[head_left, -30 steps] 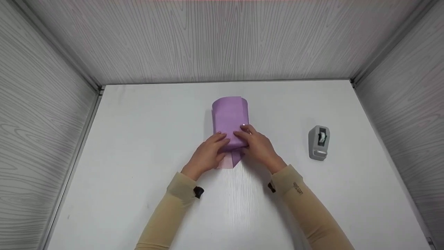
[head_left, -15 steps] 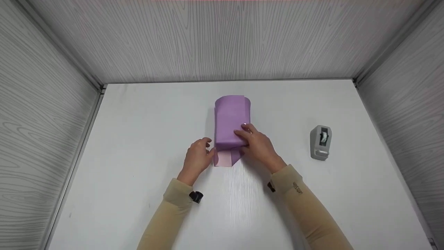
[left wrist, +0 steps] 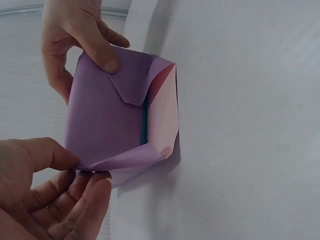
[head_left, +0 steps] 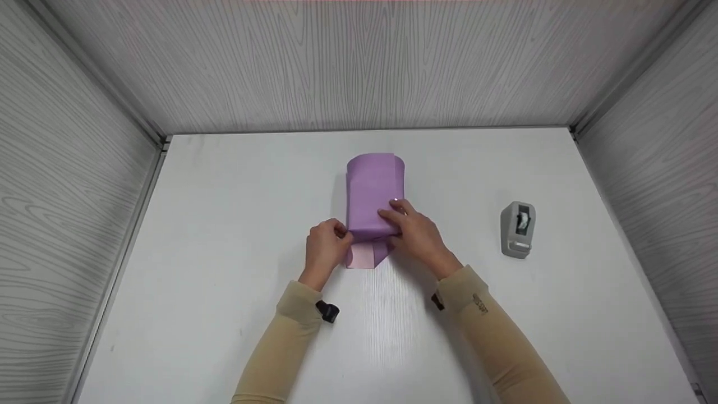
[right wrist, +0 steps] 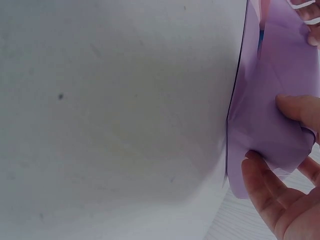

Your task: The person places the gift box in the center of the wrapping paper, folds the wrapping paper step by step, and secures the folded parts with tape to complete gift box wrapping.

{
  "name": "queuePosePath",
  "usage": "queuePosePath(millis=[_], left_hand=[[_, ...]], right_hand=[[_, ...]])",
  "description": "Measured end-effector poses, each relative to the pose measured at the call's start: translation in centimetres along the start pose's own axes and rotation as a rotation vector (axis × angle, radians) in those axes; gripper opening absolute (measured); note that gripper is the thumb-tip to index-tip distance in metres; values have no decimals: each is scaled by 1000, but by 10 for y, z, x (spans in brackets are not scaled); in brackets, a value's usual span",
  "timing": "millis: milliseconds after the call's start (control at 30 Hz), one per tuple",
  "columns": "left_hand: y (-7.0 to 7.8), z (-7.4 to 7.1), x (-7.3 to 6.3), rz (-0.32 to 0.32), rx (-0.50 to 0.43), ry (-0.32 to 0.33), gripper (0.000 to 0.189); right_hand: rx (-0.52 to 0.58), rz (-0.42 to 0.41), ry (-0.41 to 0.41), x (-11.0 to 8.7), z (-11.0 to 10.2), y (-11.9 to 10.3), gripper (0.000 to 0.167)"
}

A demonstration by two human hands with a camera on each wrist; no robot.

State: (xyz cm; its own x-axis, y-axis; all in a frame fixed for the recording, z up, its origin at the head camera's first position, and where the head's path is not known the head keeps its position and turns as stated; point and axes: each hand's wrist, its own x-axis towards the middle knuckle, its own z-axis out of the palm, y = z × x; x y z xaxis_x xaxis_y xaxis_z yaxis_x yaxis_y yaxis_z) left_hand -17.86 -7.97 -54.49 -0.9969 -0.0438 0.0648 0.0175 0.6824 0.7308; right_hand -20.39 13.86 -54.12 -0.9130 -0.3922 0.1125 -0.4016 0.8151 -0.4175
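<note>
A box-shaped package in purple paper (head_left: 370, 188) lies on the table, its near end partly folded. At that end a flap (left wrist: 164, 112) shows its pale pink inner side, and a thin teal strip (left wrist: 144, 125) of what is inside peeks out. My left hand (head_left: 326, 247) pinches the paper at the near left corner between thumb and fingers. On the right side, my right hand (head_left: 419, 238) grips the package. Its fingers lie on top and along the side, while the thumb (left wrist: 107, 62) presses a folded purple flap (left wrist: 131, 82) against the end.
A grey tape dispenser (head_left: 517, 231) with a roll in it stands to the right of the package. The white table (head_left: 235, 224) is bordered by wood-grain panels (head_left: 359, 67) at the back and both sides.
My left hand has come off the top of the package, moved left, then closed on the paper at the near left corner. My right hand stays in its grip.
</note>
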Motion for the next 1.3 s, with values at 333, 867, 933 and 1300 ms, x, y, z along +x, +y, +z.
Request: queuePosePath(millis=[333, 867, 933, 1300], left_hand=[[-2, 2, -2, -46, -14, 11, 5], [-6, 5, -10, -74, -2, 1, 7], [-5, 5, -12, -74, -6, 1, 6], [-7, 8, -12, -49, 15, 1, 4]], right_hand=[[6, -3, -10, 0, 0, 1, 61], [25, 2, -8, 0, 0, 2, 61], [24, 8, -12, 0, 0, 1, 61], [20, -49, 50, -1, 1, 3, 59]])
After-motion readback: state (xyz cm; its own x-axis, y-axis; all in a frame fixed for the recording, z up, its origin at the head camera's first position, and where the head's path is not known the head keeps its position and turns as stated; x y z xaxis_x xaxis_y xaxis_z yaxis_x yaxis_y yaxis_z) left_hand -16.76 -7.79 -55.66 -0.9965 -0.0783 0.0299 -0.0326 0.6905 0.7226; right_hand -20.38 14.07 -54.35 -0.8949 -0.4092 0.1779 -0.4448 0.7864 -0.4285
